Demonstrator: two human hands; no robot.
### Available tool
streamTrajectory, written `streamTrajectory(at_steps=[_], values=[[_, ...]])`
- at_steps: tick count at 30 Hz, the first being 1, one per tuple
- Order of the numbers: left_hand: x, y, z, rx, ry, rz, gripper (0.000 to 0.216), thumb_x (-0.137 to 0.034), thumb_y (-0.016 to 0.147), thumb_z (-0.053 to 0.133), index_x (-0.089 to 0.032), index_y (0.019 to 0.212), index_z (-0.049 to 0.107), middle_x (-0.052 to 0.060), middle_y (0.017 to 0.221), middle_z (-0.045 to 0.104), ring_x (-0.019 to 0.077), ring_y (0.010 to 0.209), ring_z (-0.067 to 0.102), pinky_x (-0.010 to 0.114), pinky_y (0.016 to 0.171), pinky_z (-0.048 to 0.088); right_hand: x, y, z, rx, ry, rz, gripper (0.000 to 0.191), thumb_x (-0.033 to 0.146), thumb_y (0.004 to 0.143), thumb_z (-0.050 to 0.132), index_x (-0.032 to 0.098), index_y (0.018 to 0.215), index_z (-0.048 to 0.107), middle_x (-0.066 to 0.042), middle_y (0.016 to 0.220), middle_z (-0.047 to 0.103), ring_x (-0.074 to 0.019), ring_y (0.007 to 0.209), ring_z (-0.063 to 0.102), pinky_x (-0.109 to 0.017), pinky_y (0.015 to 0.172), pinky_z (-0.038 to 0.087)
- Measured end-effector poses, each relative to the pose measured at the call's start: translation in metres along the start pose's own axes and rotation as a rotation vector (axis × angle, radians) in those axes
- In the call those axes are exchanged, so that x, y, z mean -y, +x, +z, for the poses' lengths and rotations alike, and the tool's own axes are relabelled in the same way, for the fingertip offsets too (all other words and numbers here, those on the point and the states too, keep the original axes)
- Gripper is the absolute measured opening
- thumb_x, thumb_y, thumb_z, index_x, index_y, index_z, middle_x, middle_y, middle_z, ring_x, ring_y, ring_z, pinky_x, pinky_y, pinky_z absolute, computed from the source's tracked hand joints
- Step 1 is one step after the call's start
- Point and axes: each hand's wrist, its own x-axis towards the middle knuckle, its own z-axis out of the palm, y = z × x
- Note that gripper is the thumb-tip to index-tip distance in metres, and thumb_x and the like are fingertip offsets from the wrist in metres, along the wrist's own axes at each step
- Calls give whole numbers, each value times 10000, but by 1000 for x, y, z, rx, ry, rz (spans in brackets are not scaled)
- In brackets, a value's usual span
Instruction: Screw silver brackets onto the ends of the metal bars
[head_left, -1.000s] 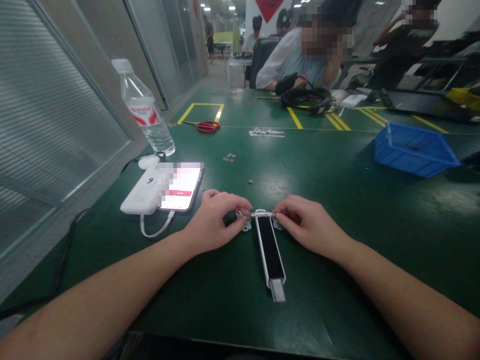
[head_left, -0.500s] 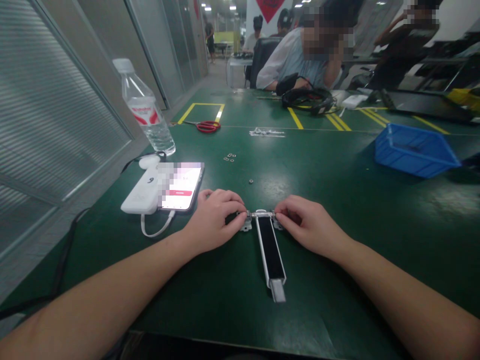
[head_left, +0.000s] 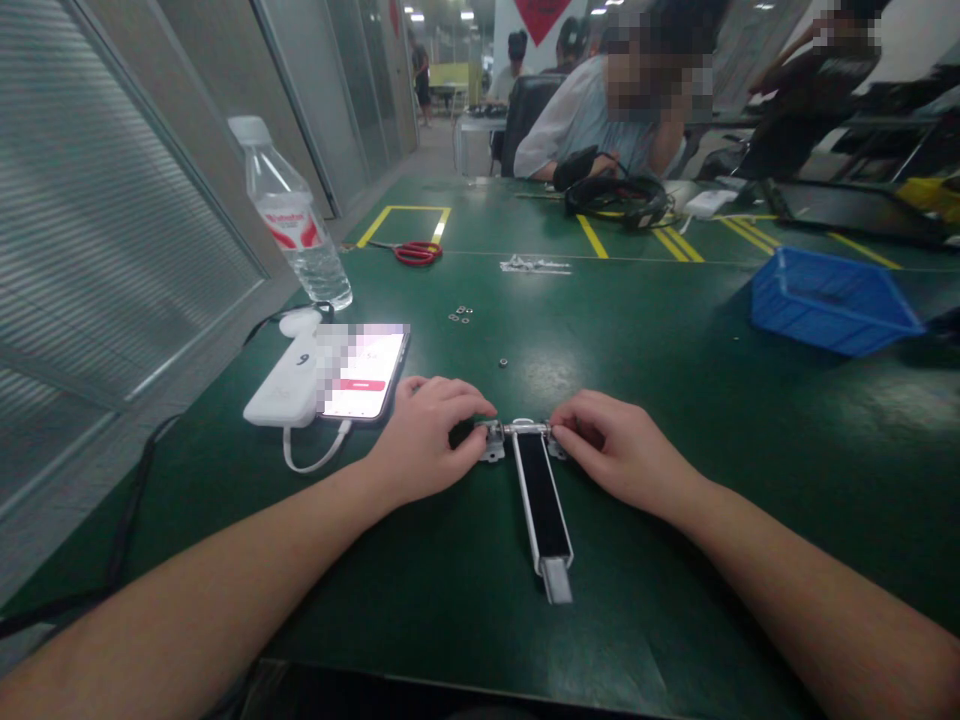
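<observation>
On my left a lit phone (head_left: 361, 385) lies beside a white power bank (head_left: 281, 388), with a water bottle (head_left: 294, 230) standing behind them. Red-handled scissors (head_left: 417, 254) lie farther up the counter (head_left: 660, 330), and a blue plastic bin (head_left: 840, 322) sits to my right.

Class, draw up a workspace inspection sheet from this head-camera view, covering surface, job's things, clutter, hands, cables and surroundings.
Surface: green mat with yellow tape lines.
Job's things: silver-framed black bar with metal crosspiece; small metal nuts nearby.
Clutter: clear plastic water bottle, red-handled scissors, blue plastic crate, white power bank, phone.
Hands: left hand and right hand pinch the crosspiece's ends.
Cables: white cable from power bank to phone; black cable at the mat's left edge.
Surroundings: seated co-worker ahead, glass partition left.
</observation>
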Motion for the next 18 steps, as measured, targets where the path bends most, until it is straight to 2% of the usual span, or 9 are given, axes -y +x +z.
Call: streamTrajectory(at_steps=[4,9,13,18], values=[[1,1,0,18,-17,35,175,-239,819,502,-236,832,677,-3,989,705,205,930,608,440,940,292,-1,0,0,-7,1,-12,124,199,882,502,193,811,605,-25,734,571,-153,657,525,-281,593,406],[-2,0,-1,-17,-59,82,188,-205,800,488,-238,856,664,0,986,710,203,943,618,429,945,290,-1,0,1,-13,12,-17,125,197,884,500,191,813,604,-28,737,576,-152,661,521,-282,597,407],[-1,-1,0,-3,-35,34,203,-230,816,510,-240,959,654,18,1044,701,222,995,608,443,942,295,0,0,2,-19,14,-10,123,190,879,501,183,810,602,-30,735,570,-154,660,520,-287,601,406],[0,0,1,48,-25,38,173,-242,833,509,-236,891,671,11,1038,699,223,982,612,461,934,294,0,0,1,-13,0,-9,123,191,882,503,190,813,605,-26,732,569,-155,655,518,-282,592,397]])
